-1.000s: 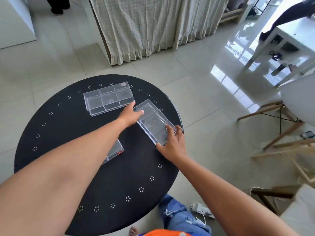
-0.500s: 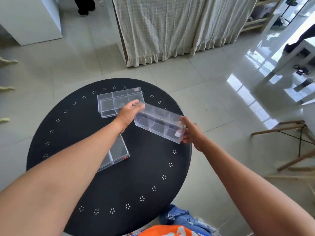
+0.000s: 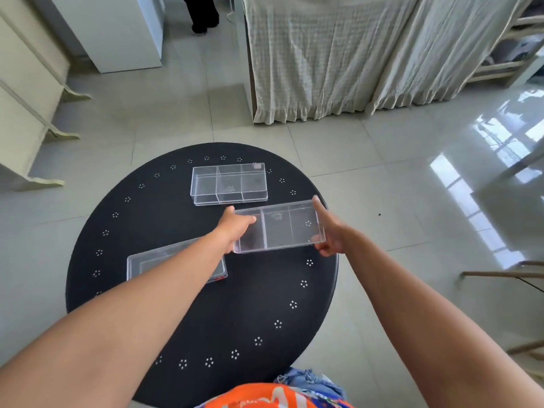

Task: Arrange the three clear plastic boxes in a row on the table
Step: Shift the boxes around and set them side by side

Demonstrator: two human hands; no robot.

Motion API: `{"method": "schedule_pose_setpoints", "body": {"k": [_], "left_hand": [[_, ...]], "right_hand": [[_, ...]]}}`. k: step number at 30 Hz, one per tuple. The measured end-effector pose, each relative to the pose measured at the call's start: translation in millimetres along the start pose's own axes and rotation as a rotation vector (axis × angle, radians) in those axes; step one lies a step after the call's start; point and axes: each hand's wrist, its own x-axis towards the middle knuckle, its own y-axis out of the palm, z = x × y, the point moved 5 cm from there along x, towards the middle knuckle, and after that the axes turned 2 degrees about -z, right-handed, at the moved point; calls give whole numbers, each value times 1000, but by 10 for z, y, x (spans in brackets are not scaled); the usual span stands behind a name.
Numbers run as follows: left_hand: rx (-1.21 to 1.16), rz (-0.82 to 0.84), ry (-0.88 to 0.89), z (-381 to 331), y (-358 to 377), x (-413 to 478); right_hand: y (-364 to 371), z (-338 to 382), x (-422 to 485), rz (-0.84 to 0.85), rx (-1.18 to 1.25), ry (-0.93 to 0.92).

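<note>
Three clear plastic boxes with inner dividers are over a round black table [image 3: 164,313]. The far box [image 3: 229,184] lies flat near the back edge. The middle box [image 3: 279,226] is held at both short ends, level and parallel to the far box, at the table's right side. My left hand [image 3: 232,229] grips its left end and my right hand [image 3: 329,231] grips its right end. The near box [image 3: 153,260] lies on the left, partly hidden under my left forearm.
The table top has a ring of small white dot clusters near its rim. A curtained frame [image 3: 323,54] stands behind the table, a white cabinet [image 3: 117,30] at the back left, wooden chair legs [image 3: 506,272] to the right. A person's legs [image 3: 203,13] stand far back.
The box in my hands has turned from a slant to lie parallel with the far box and sits closer to it. The camera view has shifted, bringing the table lower in the frame.
</note>
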Motion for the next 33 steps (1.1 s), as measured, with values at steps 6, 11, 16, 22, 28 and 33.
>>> {"method": "schedule_pose_setpoints", "body": {"k": [6,11,16,22,28,33], "left_hand": [[-38,-49,-114,25,48,-37],[17,-71,-155,65,117,-81],[31,-62,-145,80,138,-66],[82,-78,-115,108,118,-45],[242,-293,161,-197,-432,64],[576,-453,294,-291,-1012,291]], "right_hand": [[21,36,233,-31,-197,-61],[-21,3,296,-117,-241,-94],[-59,14,334,-170,-281,-127],[-105,-24,397,-280,-524,-201],[-119,409,235,-441,-576,-319],[222,890,299,-353,-656,-482]]}}
